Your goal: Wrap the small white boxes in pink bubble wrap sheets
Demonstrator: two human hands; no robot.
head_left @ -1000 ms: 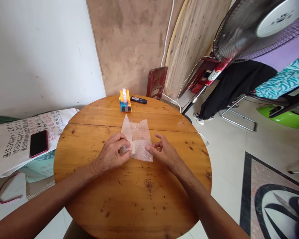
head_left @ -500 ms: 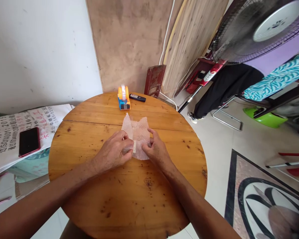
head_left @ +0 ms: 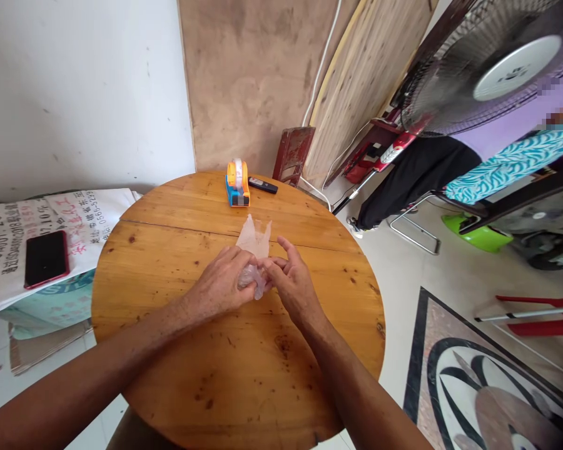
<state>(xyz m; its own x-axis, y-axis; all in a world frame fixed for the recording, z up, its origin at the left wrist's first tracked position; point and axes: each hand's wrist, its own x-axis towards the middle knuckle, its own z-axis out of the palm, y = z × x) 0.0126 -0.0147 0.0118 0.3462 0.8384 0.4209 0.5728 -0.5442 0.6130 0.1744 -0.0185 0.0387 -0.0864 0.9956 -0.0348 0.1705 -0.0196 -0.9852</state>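
Left hand (head_left: 225,278), bare; right hand (head_left: 291,280), bare; left forearm (head_left: 136,340) and right forearm (head_left: 351,375), likewise bare; at lower edge, one patch of dark brownish cloth (head_left: 137,432), plain, garment type unclear

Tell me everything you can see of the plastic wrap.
The wrap is a thin, see-through, wrinkled sheet, plastic by its look. Its far part spreads over the table, ending in ragged points; its near part is bunched under the left hand, with the fingers of the right hand at its side. The fingers hide whether it holds anything.
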